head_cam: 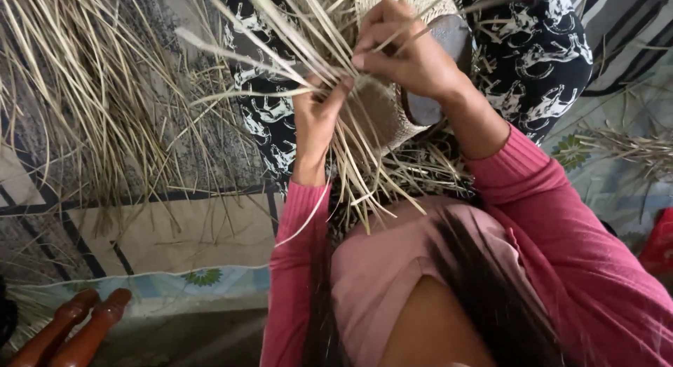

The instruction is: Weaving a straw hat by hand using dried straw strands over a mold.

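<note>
Near the top centre of the frame, the person's right hand (pixel 406 55) pinches a thin pale straw strip (pixel 420 32) between thumb and fingers, pulling it taut so it stays in line with the weave. The left hand (pixel 319 114), just below and to the left, closes around a bundle of loose strips (pixel 280 41), keeping them fanned out and clear of the working strand. Between both hands sits the half-woven basket (pixel 382 111), braced on the lap against patterned trousers (pixel 540 51) (it likely rests there for steadiness). More straw (pixel 91 79) lies spread on the mat (pixel 161 234) at the left, within reach
</note>
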